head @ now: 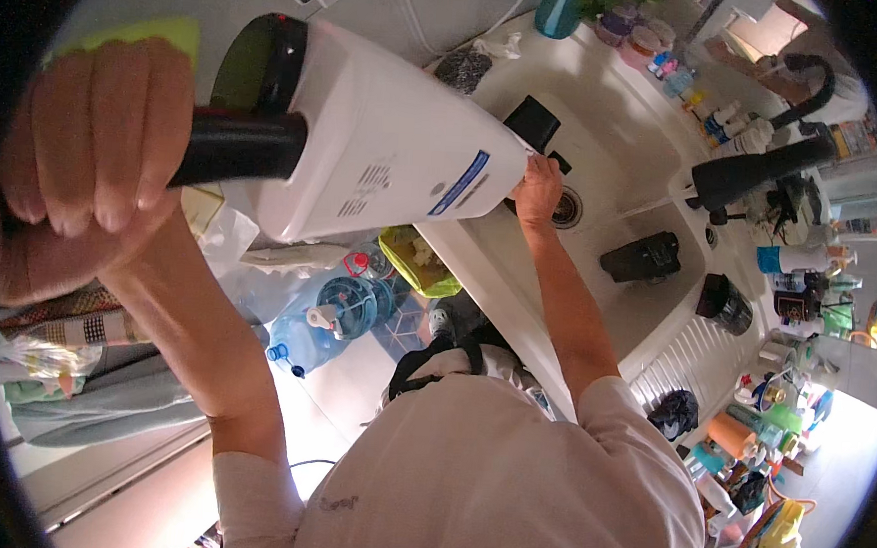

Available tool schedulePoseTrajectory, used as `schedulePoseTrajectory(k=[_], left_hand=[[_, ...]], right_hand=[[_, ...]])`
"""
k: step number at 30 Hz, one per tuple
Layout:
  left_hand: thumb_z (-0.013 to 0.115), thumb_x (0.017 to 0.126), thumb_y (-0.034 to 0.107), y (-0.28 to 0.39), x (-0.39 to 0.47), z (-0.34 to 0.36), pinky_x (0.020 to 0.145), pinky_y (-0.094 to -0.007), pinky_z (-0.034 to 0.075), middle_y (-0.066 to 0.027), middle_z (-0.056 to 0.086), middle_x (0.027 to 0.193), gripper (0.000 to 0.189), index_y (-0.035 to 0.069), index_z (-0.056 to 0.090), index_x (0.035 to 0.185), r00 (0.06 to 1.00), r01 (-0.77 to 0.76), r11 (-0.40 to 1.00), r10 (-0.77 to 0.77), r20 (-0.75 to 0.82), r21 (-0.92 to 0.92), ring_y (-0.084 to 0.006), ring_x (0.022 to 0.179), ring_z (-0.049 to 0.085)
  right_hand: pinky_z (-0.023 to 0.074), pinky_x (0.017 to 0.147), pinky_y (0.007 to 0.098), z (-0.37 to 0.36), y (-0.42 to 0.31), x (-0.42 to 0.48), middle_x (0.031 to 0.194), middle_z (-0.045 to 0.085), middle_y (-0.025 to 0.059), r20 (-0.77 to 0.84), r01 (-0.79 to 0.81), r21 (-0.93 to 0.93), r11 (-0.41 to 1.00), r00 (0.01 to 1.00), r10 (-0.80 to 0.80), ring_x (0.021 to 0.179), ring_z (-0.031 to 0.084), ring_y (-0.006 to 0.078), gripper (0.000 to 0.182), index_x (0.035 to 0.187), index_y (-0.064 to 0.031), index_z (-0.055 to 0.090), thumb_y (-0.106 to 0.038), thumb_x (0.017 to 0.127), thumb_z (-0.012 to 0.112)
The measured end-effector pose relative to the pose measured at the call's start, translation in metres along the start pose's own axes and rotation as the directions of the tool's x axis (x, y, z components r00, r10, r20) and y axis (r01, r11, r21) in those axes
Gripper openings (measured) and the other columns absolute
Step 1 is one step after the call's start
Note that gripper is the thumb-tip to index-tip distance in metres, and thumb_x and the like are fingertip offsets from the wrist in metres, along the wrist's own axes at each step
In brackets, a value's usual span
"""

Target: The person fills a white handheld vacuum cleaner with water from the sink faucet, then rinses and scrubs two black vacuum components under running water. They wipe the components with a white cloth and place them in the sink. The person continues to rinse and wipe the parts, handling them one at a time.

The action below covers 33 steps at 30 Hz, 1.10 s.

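A white plastic appliance body (pixel 409 131) with printed labels slants over the sink's near edge. My left hand (pixel 103 137), close to the camera, is closed around its black handle (pixel 244 148); something yellow-green (pixel 153 32) shows behind the knuckles. My right hand (pixel 541 190) grips the body's narrow lower end, above the drain of the white sink (pixel 638 162); its fingertips are partly hidden. Beside that end is a black part (pixel 533 123). Further right in the sink lies a black container-like part (pixel 642 256), and a dark clear-walled cup (pixel 725 304) rests by the ribbed drainboard.
A black faucet (pixel 764 168) reaches in from the right. Bottles and jars crowd the sink's far rim. Below left, on the floor, are large blue water bottles (pixel 347 306) and a bin with a yellow-green liner (pixel 420 262). A black crumpled bag (pixel 675 414) sits by the drainboard.
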<state>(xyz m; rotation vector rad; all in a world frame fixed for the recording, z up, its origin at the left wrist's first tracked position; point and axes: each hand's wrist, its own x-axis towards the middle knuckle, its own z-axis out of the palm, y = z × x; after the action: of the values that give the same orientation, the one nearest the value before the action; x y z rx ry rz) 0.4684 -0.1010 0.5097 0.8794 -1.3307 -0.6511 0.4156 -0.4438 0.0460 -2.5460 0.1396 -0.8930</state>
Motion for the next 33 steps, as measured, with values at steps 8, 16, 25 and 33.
schedulePoseTrajectory(k=[8, 16, 25, 33], left_hand=[[0.063, 0.087, 0.026, -0.023, 0.043, -0.038, 0.066, -0.0246, 0.058, -0.0005, 0.072, 0.082, 0.010, 0.017, 0.067, 0.084, 0.654, 0.069, 0.987, 0.066, 0.754, -0.147, -0.0129, 0.064, 0.069], [0.061, 0.088, 0.030, -0.018, 0.044, -0.029, 0.056, -0.0258, 0.053, 0.0006, 0.068, 0.068, 0.022, 0.020, 0.056, 0.070, 0.742, 0.085, 0.995, -0.025, 0.670, -0.058, -0.0113, 0.057, 0.066], [0.055, 0.090, 0.028, -0.025, -0.002, -0.039, 0.042, -0.0237, 0.046, 0.0023, 0.061, 0.051, 0.027, 0.019, 0.053, 0.065, 0.936, -0.045, 0.979, 0.111, 0.335, -0.201, -0.0083, 0.040, 0.057], [0.063, 0.082, 0.033, -0.036, 0.024, 0.024, 0.043, -0.0221, 0.039, 0.0064, 0.050, 0.048, 0.029, 0.017, 0.045, 0.065, 0.989, -0.129, 0.982, 0.138, -0.055, 0.136, -0.0071, 0.039, 0.047]], right_hand=[[0.0507, 0.084, 0.0440, -0.005, -0.017, -0.011, 0.104, 0.063, 0.0101, 0.349, 0.038, 0.012, 0.999, 0.936, -0.040, 0.108, 0.053, 0.0310, 0.031, 0.105, -0.0033, 0.066, 0.001, 0.075, 0.062], [0.0478, 0.084, 0.0467, -0.017, -0.001, -0.019, 0.099, 0.065, 0.0142, 0.450, 0.212, 0.100, 0.972, 0.862, -0.234, 0.099, 0.056, 0.0355, 0.032, 0.100, -0.0065, 0.068, 0.005, 0.071, 0.062], [0.0511, 0.081, 0.0459, -0.016, 0.001, 0.003, 0.099, 0.066, 0.0179, 0.402, 0.232, 0.178, 0.956, 0.870, -0.286, 0.099, 0.058, 0.0360, 0.022, 0.096, -0.0056, 0.069, -0.002, 0.075, 0.065], [0.0526, 0.090, 0.0373, -0.048, -0.008, 0.027, 0.110, 0.060, 0.0116, 0.672, 0.307, -0.370, 0.877, 0.740, 0.025, 0.109, 0.054, 0.0296, 0.019, 0.097, -0.0021, 0.067, -0.006, 0.079, 0.064]])
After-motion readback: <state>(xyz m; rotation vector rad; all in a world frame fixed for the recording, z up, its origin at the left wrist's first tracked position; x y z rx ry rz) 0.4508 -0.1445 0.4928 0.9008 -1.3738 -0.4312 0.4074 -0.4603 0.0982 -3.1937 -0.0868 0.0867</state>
